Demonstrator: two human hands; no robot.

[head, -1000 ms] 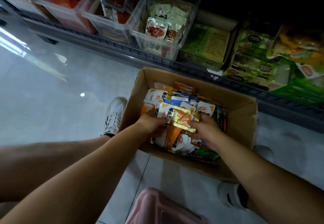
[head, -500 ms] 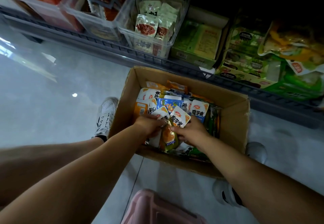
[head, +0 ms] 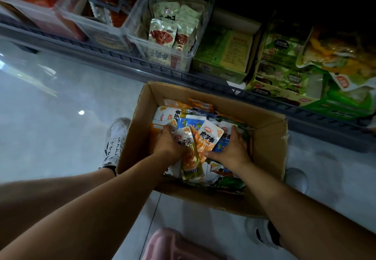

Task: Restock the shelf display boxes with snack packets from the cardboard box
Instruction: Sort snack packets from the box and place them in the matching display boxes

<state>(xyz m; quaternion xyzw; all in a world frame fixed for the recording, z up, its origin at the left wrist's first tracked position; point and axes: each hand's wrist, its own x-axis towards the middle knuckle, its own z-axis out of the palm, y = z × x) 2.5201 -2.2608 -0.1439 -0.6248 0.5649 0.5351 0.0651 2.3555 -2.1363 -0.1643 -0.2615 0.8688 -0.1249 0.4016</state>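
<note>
Hands both inside cardboard box (head: 268, 137). Grip: left hand (head: 169, 145) clutches a bunch of snack packets (head: 207, 139) near the box's middle, fingers curled over their tops. Opposite, right hand (head: 230, 149) lies spread and fairly flat against the same bunch. More packets loose underneath. Beyond the box's far wall, clear bin (head: 203, 25) holding packets; white shoe (head: 115, 139) beside the box's left wall.

Inside the cardboard box (head: 266, 131), the left hand (head: 169, 144) grips a bunch of snack packets (head: 206, 140). The right hand (head: 232, 150), just beside it, presses on them with spread fingers. Beyond both hands stands a clear display box (head: 142, 39).
</note>
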